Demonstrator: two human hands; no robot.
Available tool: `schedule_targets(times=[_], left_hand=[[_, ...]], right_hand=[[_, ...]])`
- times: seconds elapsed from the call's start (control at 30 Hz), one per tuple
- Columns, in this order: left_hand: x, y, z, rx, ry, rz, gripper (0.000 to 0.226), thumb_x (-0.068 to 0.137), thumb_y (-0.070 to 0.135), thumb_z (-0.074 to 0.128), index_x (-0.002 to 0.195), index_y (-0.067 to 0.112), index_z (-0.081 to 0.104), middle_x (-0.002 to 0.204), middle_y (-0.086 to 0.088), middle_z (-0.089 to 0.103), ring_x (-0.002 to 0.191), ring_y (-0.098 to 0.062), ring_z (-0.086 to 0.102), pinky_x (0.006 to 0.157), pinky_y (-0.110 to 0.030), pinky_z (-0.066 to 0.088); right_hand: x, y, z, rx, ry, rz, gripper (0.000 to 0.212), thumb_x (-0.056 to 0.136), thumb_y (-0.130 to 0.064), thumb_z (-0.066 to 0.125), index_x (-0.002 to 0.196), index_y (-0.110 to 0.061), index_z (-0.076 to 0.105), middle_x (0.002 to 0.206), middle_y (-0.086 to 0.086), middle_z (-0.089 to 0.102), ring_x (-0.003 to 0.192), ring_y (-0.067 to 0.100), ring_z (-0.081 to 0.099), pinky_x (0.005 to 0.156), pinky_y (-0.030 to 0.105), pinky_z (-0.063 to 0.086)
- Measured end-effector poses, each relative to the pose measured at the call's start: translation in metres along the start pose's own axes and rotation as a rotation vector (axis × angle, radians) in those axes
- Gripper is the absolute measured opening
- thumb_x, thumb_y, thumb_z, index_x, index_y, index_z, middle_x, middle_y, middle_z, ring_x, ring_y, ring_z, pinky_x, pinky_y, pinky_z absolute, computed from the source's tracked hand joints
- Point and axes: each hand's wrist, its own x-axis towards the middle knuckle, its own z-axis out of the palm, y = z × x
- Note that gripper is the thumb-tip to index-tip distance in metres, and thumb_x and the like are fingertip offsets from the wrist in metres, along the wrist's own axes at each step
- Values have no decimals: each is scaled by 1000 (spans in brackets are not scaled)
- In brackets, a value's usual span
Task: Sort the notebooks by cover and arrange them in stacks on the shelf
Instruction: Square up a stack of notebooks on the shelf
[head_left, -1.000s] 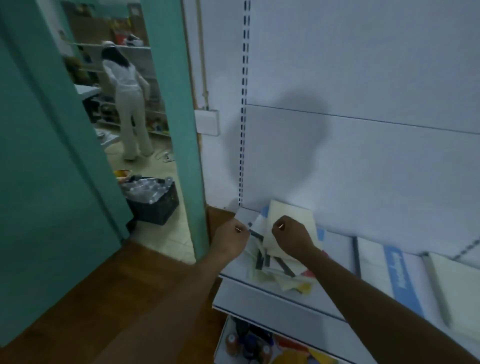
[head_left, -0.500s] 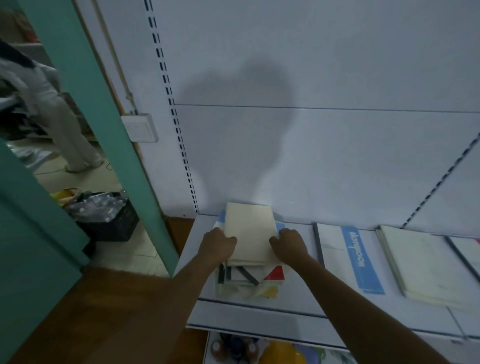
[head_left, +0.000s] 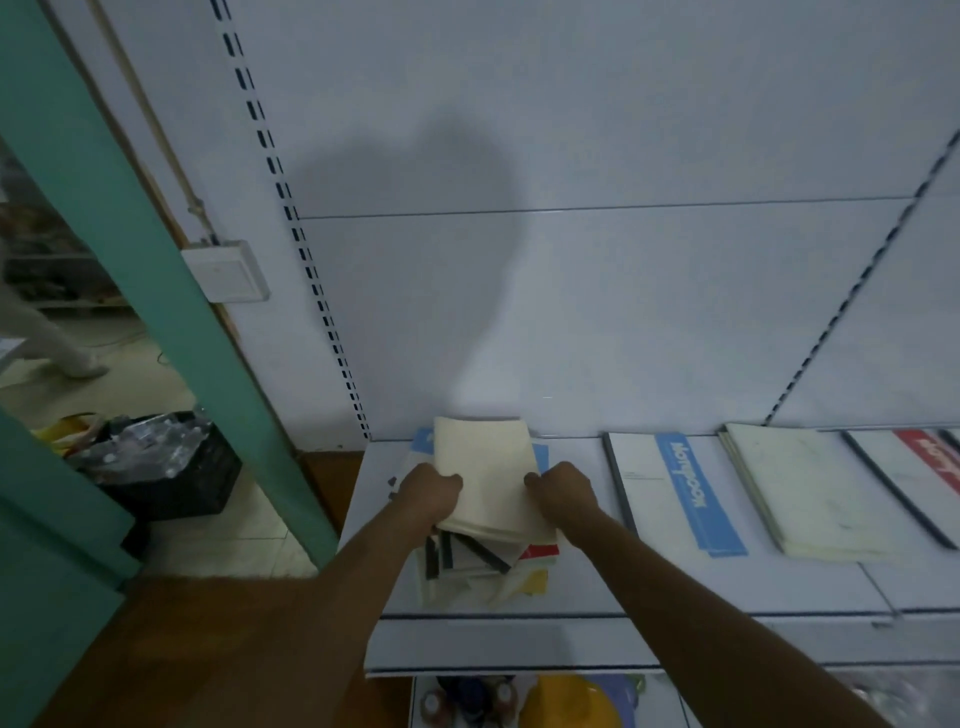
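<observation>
A messy pile of notebooks (head_left: 483, 564) lies at the left end of the white shelf (head_left: 571, 597), with a plain cream notebook (head_left: 488, 467) on top. My left hand (head_left: 428, 493) grips the cream notebook's left edge and my right hand (head_left: 563, 493) grips its right edge. Further right on the shelf lie a white notebook with a blue stripe (head_left: 680, 493), a stack of cream notebooks (head_left: 800, 488) and a white notebook with a red stripe (head_left: 924, 462), side by side.
The white back panel (head_left: 571, 312) rises behind the shelf. A teal door frame (head_left: 156, 291) stands to the left, with a black crate (head_left: 166, 467) on the floor beyond it and a person's leg (head_left: 47, 338) further off. Colourful goods (head_left: 566, 701) sit on the lower shelf.
My view has swung right and down onto the shelf. Both hands came in from the pile's sides and now hold the cream notebook's two edges; the pile looks more squared up.
</observation>
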Motion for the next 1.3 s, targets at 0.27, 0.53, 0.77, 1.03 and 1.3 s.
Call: schedule_targets(times=[0.27,0.53,0.77,1.03,1.3], left_hand=[[-11,17,4,-111,-134,230,35,97,25,51,127,8,47,122,-9,58,106,-24,56,91,-34,46],[-39,54,60,-32,-384,378,33,100,29,43,127,9,44,119,-12,57,104,-26,58,92,-37,49],[-123,95,183,134,-643,598,33,99,34,42,121,9,46,115,-13,57,94,-23,57,77,-36,54],[-248,114,307,381,-909,782,48,95,39,47,132,10,37,125,-13,54,108,-28,57,91,-46,52],[-329,140,417,432,-921,809,34,100,29,36,129,12,37,122,-11,53,101,-24,56,64,-29,51]], right_hand=[[-11,8,-24,168,92,38,36,96,-37,38,103,-7,56,100,8,57,78,16,53,73,30,43],[-52,52,-84,274,386,175,43,93,-36,41,116,-3,56,112,12,60,94,27,55,78,31,41],[-155,157,-168,376,764,329,36,95,-32,44,119,-6,50,115,10,58,96,24,53,79,33,42],[-270,282,-243,430,1041,482,27,96,-27,47,111,-6,51,111,13,58,98,28,55,80,37,44],[-318,375,-323,512,1105,487,24,96,-28,45,111,-9,49,106,6,55,91,23,53,77,34,43]])
